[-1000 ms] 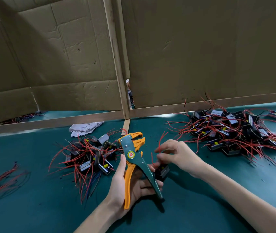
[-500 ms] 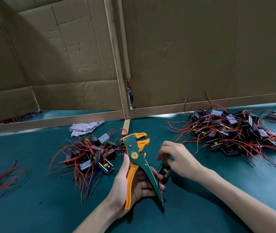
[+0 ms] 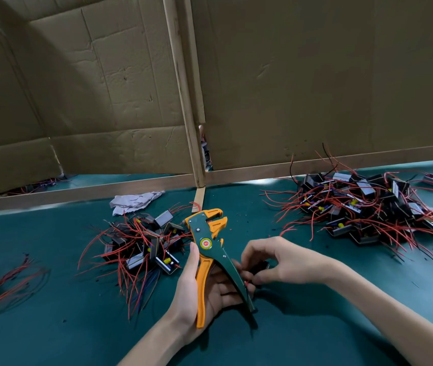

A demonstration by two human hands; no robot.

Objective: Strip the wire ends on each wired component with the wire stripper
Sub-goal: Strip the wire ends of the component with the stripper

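the left hand (image 3: 189, 291) grips the wire stripper (image 3: 206, 244) by its spread handles, head pointing away. the right hand (image 3: 289, 262) curls its fingers round a small black wired component (image 3: 261, 266) (mostly hidden) just beside the green handle. more lie in a left pile (image 3: 144, 244) and a right pile (image 3: 368, 204) on the green table (image 3: 315, 318).

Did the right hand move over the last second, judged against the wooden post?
Yes. The right hand, holding a wired component, has drawn toward the person, away from the wooden post, down alongside the wire stripper held by the left hand.
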